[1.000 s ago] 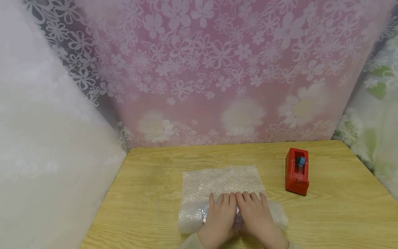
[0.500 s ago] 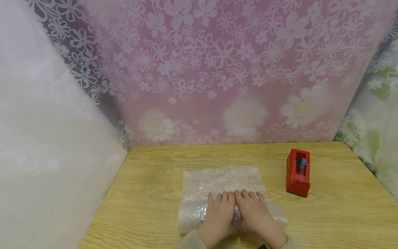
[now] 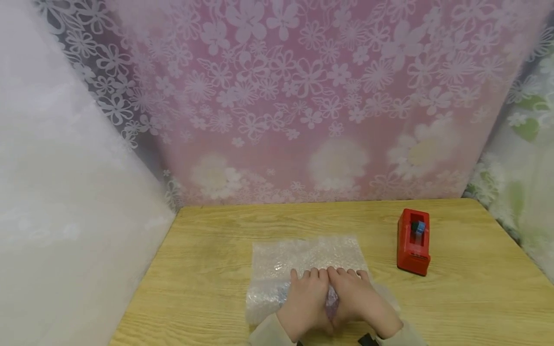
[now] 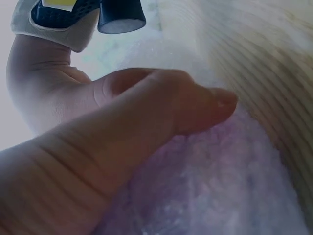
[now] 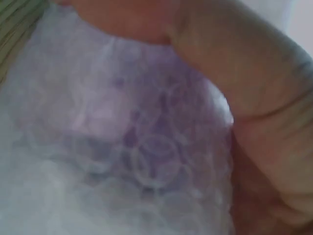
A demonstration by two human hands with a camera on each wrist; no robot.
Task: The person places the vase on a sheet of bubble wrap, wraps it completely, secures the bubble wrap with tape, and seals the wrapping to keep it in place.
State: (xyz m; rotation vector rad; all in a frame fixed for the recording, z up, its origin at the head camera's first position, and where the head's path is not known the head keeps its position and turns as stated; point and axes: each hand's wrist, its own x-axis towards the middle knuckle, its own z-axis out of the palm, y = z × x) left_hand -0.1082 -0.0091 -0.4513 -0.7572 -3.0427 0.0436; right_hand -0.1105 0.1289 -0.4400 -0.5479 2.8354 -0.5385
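Note:
A sheet of bubble wrap (image 3: 309,254) lies on the table, its near part folded over a purplish item (image 3: 332,302) that shows through the plastic between the hands. My left hand (image 3: 305,300) grips the wrapped bundle, fingers over its top; in the left wrist view its thumb (image 4: 146,110) presses the near side. Close beside it, my right hand (image 3: 357,298) holds the bundle the same way, and the right wrist view shows its thumb (image 5: 132,19) against the bubbles. What exactly is inside the wrap cannot be made out.
A red tape dispenser (image 3: 413,242) with a roll of tape stands on the wooden table (image 3: 207,269), to the right beyond the hands. Pink floral curtain (image 3: 277,120) hangs behind the table's far edge, with pale sheets at both sides.
The wrap's far edge has drawn slightly toward me. My wrists and sleeves have come a little farther into view, and more of the purple item shows between my hands. Both hands keep their grip.

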